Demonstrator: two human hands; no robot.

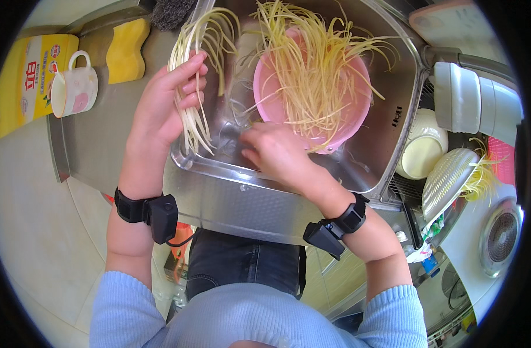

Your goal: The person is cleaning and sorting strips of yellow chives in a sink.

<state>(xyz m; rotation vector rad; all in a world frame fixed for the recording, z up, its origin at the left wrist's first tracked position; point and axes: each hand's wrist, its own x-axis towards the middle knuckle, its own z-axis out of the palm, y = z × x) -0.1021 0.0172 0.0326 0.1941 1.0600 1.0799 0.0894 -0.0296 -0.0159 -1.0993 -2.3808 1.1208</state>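
Over the left edge of the sink, my left hand [172, 93] is closed around a bunch of long pale yellow-white stalks [189, 113], which look like blanched garlic chives; their tips droop over the basin. A pink plastic bowl [365, 104] sits in the stainless steel sink, heaped with more loose yellow stalks [317, 82], several hanging over its rim. My right hand [276, 150] is at the bowl's near left side, above the sink's front, with its fingers bent. Whether anything thin lies between those fingertips cannot be told.
Left of the sink are a yellow sponge [126, 51], a mug [76, 89] and a yellow detergent package [30, 82]; a dark scouring pad [172, 13] lies beyond. On the right stand a cream bowl [423, 143], a tilted colander [450, 182] with stalks, pale stacked containers [474, 98] and a black-handled utensil [411, 224].
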